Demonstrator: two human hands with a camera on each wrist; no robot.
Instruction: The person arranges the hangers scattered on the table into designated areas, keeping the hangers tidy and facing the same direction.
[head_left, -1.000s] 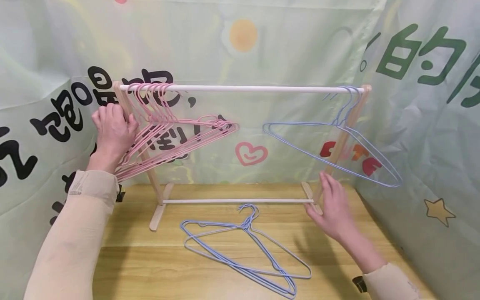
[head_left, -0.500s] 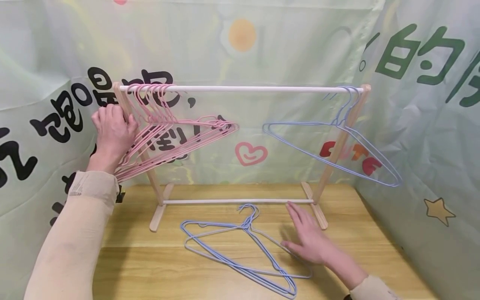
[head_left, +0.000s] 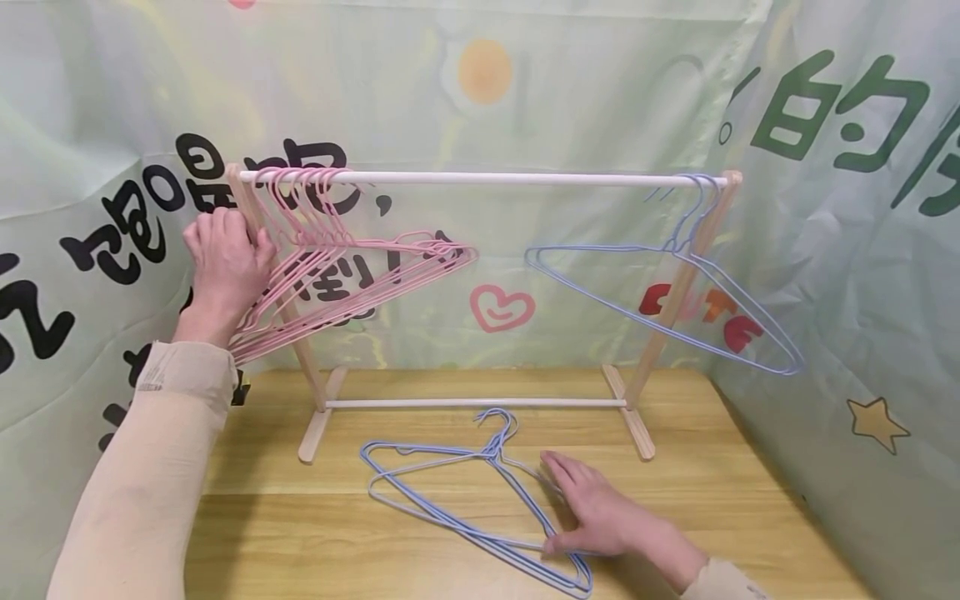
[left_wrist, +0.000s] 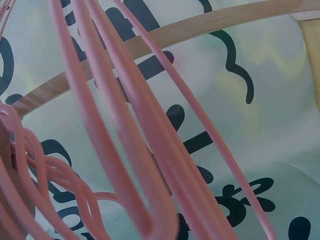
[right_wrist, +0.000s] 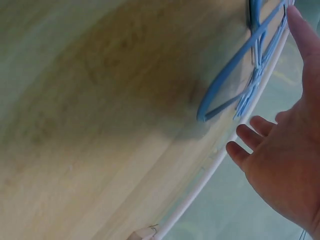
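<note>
My left hand [head_left: 228, 275] grips the left wooden post [head_left: 246, 200] of a small clothes rack, its palm side hidden. Beside it, several pink wire hangers [head_left: 360, 243] hang bunched at the left end of the white top bar [head_left: 480, 177]. Pink hanger wires [left_wrist: 150, 115] fill the left wrist view. On the table lies an overlapping stack of blue wire hangers [head_left: 491, 453], hooks pointing to the rack. My right hand [head_left: 603, 515] is over the stack's right corner, fingers extended and thumb apart. The right wrist view shows this hand [right_wrist: 285, 170] beside the blue hangers [right_wrist: 256, 75].
Two blue hangers [head_left: 678, 244] hang at the top bar's right end, by the right post [head_left: 656, 342]. A white lower bar [head_left: 420, 403] joins the rack's wooden feet [head_left: 637, 433] behind the stack. Printed cloth [head_left: 600, 83] encloses the wooden table [head_left: 300, 533] behind and at the sides.
My right hand has come away from the rack's right post, moving left and toward me, down to the blue hangers on the table. The left hand keeps its place.
</note>
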